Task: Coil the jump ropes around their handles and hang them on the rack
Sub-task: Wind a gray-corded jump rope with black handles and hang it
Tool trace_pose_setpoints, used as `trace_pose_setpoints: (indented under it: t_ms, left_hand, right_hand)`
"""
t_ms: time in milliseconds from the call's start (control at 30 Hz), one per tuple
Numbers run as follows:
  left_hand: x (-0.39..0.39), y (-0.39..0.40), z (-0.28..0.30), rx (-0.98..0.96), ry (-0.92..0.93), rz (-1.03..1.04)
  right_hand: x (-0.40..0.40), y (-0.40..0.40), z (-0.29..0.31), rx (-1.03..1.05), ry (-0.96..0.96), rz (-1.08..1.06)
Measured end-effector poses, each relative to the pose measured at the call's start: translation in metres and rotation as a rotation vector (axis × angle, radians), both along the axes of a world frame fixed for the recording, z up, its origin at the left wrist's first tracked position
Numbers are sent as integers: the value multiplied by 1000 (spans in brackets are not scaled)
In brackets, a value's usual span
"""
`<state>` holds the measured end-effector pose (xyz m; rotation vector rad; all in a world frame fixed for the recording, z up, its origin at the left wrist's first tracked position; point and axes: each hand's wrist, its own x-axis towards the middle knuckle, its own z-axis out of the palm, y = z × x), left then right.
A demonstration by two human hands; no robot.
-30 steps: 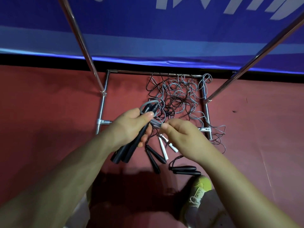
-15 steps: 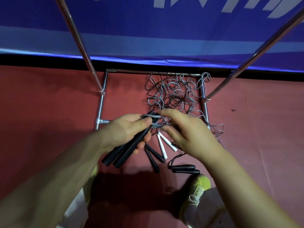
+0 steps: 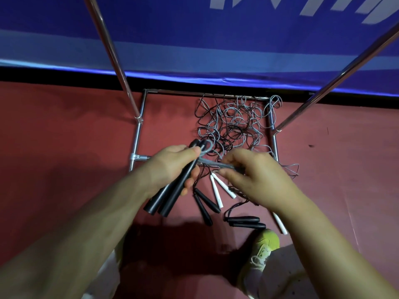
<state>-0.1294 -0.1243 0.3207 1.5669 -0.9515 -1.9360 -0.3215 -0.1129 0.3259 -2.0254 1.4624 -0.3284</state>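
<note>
Left hand (image 3: 172,167) grips a pair of black handles (image 3: 170,195) side by side, thumb clamped over the top end where the grey rope (image 3: 216,164) leaves them, probably so the first turns can't slip while the wrap goes on. Butt ends point down toward the person, rope end up toward the pile, which keeps the feed short. Right hand (image 3: 257,178) pinches that grey rope just beside the handles, fingers curled round it and pulling it taut across. I'd read this as early in the coiling: one small loop sits at the handle tops and most of the rope looks unwound. The rest of the rope runs into the tangled pile of ropes (image 3: 235,126) on the red floor (image 3: 64,137), inside the rack's base frame (image 3: 138,134). Other pairs lie loose below the hands: black handles (image 3: 206,203), white handles (image 3: 220,188), another black pair (image 3: 244,222) near the yellow-green shoe (image 3: 262,249). The rack uprights (image 3: 110,52) show nothing hung in view. Snag risk: grey rope is threaded through the pile.
</note>
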Motion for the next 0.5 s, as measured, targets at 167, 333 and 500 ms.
trace_pose_setpoints:
  t_ms: [167, 333, 500]
  left_hand:
    - [-6, 4, -6, -76, -229, -171]
    - [-10, 6, -9, -173, -345, -373]
    - [-20, 23, -8, -222, -263, -622]
  right_hand:
    - [-6, -3, 13, 156, 62, 94]
    - [-9, 2, 26, 54, -36, 114]
    - [-12, -1, 27, 149, -215, -16]
